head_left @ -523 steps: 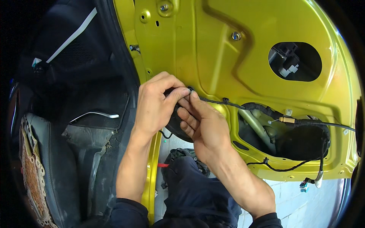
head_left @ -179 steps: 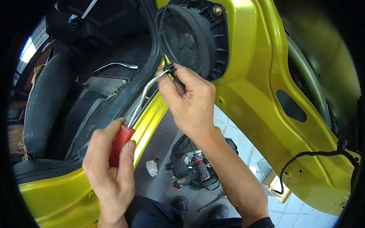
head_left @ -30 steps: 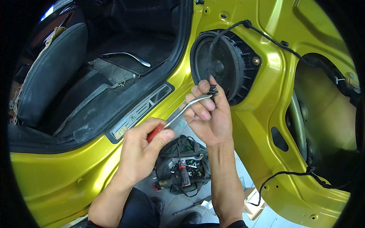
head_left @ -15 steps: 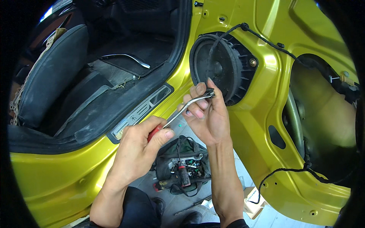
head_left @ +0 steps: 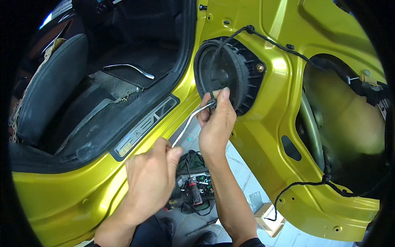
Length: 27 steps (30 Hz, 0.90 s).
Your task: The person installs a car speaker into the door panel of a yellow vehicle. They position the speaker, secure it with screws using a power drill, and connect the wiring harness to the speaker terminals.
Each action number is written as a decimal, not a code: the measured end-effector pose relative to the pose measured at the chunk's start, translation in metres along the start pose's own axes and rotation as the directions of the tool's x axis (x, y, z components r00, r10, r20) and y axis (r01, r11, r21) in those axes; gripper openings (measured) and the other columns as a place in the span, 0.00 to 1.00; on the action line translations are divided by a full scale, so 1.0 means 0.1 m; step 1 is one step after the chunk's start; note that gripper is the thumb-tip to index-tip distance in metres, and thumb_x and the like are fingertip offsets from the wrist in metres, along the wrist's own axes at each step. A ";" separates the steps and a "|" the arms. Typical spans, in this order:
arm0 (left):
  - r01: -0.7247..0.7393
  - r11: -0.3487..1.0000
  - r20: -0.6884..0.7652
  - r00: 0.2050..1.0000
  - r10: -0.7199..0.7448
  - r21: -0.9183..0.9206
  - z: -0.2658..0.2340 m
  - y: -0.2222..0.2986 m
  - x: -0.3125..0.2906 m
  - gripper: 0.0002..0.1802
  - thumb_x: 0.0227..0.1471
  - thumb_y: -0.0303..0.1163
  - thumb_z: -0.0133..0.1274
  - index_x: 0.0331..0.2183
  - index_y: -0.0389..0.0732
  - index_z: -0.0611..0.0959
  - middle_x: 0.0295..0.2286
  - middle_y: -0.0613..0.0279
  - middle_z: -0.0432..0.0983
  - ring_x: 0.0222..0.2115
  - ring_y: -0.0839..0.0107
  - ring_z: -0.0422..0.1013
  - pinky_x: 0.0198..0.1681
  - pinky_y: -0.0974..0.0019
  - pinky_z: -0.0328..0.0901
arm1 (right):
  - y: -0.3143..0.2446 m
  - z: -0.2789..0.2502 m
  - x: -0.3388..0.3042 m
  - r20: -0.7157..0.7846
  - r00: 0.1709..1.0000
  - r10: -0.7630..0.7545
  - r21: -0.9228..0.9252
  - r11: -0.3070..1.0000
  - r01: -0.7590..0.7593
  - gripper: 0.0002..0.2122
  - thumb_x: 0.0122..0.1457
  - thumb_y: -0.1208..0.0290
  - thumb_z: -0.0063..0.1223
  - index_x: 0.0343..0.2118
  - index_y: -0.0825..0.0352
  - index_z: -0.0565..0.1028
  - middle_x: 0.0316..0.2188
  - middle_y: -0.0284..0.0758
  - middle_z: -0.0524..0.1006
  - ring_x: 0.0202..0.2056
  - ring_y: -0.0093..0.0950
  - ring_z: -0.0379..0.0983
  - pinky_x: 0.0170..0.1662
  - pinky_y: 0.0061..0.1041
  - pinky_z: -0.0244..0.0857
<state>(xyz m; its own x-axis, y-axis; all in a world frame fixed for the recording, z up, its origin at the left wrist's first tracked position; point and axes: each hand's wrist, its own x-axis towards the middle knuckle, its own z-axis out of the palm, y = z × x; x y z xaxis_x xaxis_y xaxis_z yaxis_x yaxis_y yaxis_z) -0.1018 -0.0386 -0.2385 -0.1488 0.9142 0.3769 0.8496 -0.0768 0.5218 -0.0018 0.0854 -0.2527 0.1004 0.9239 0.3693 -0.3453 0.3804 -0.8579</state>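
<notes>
My left hand is closed around the handle of a pry tool with a bent metal shaft; the handle is now hidden in my fist. The shaft runs up to my right hand, whose thumb and fingers pinch a small black piece at the tool's tip. This piece appears to be the end of a black cable, which loops from the yellow car door and hangs across the round black speaker. My fingers cover most of the piece and are just in front of the speaker's lower edge.
At the left are the door sill plate and a dark seat. A curved metal bar lies on the car floor. Below my hands sits an open tool bag with a screwdriver. A cardboard box stands under the door.
My right hand has moved slightly down and left and turned, its fingers closing round the black piece at the tool's tip. My left hand has lowered a little with the tool. The whole view has shifted.
</notes>
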 end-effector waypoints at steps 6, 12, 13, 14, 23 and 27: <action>0.322 0.817 0.443 0.892 -0.093 -0.477 -0.18 0.05 0.02 0.25 0.71 0.44 0.41 0.30 0.33 0.77 0.13 0.56 0.71 0.11 0.63 0.69 0.17 0.61 0.64 | 0.08 0.03 0.04 -0.060 0.994 -0.094 0.078 0.992 0.099 0.25 0.74 0.49 0.36 0.23 0.63 0.66 0.17 0.28 0.63 0.18 0.17 0.56 0.22 0.20 0.51; 0.542 0.497 0.627 0.779 0.004 -0.677 -0.20 -0.07 0.00 0.31 0.73 0.49 0.33 0.30 0.33 0.77 0.12 0.65 0.66 0.10 0.78 0.62 0.13 0.72 0.60 | 0.12 -0.04 0.07 0.053 0.992 -0.115 0.169 0.980 0.104 0.24 0.74 0.51 0.37 0.21 0.60 0.60 0.15 0.29 0.60 0.16 0.20 0.53 0.22 0.24 0.47; 0.551 0.467 0.632 0.774 0.021 -0.691 -0.18 -0.07 -0.01 0.32 0.73 0.50 0.33 0.30 0.33 0.77 0.13 0.65 0.66 0.09 0.77 0.62 0.13 0.72 0.60 | 0.12 -0.03 0.06 0.049 0.994 -0.101 0.187 0.978 0.090 0.24 0.74 0.51 0.37 0.21 0.60 0.60 0.15 0.29 0.60 0.16 0.21 0.53 0.22 0.24 0.47; 0.579 0.410 0.644 0.764 0.028 -0.705 -0.17 -0.07 -0.02 0.31 0.73 0.49 0.33 0.30 0.33 0.77 0.13 0.65 0.66 0.10 0.77 0.62 0.13 0.72 0.60 | 0.11 -0.03 0.06 0.042 0.996 -0.077 0.204 0.977 0.067 0.24 0.74 0.52 0.38 0.20 0.60 0.60 0.15 0.29 0.60 0.16 0.21 0.52 0.22 0.24 0.47; 0.030 0.939 0.183 0.982 0.036 -0.344 -0.04 0.01 -0.10 0.17 0.66 0.39 0.51 0.31 0.34 0.76 0.14 0.50 0.73 0.12 0.52 0.70 0.18 0.54 0.65 | 0.03 0.01 0.03 0.004 1.000 0.018 0.306 0.952 -0.019 0.23 0.73 0.55 0.38 0.20 0.62 0.60 0.15 0.29 0.59 0.16 0.22 0.51 0.23 0.24 0.47; -0.067 0.993 0.055 0.996 0.072 -0.092 -0.01 -0.04 -0.15 0.12 0.62 0.33 0.55 0.33 0.34 0.75 0.16 0.47 0.73 0.15 0.47 0.72 0.21 0.53 0.64 | 0.02 0.01 0.03 0.019 1.000 -0.003 0.191 0.982 -0.001 0.25 0.73 0.55 0.36 0.18 0.63 0.61 0.14 0.29 0.58 0.16 0.22 0.52 0.23 0.23 0.46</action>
<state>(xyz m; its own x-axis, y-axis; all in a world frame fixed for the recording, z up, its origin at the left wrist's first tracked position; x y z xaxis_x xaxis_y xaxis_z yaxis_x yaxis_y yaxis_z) -0.1030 -0.0528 -0.2455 -0.0593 0.9266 0.3712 0.8073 -0.1742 0.5638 -0.0029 0.0888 -0.2527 0.0832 0.9219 0.3785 -0.5175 0.3646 -0.7742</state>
